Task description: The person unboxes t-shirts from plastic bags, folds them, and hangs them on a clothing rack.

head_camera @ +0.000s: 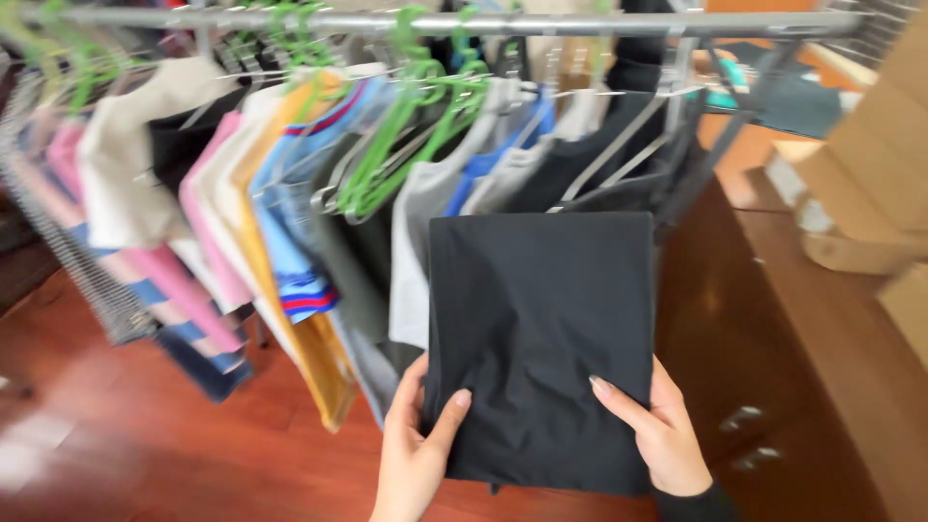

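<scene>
A folded black garment [541, 329] is held flat in front of me, a neat rectangle with a few creases. My left hand [416, 449] grips its lower left edge, thumb on top of the cloth. At the lower right edge my right hand [657, 430] holds it the same way, thumb lying across the fabric. Behind the garment runs a metal clothes rail [580, 21] full of hanging shirts.
Pink, cream, orange, blue, grey and black tops [261, 222] hang on green and metal hangers [406, 126]. A dark wooden cabinet [773, 348] with drawer handles stands at the right, cardboard boxes [870, 184] on it. A wire rack [68, 242] leans at left above the red-brown wood floor [145, 435].
</scene>
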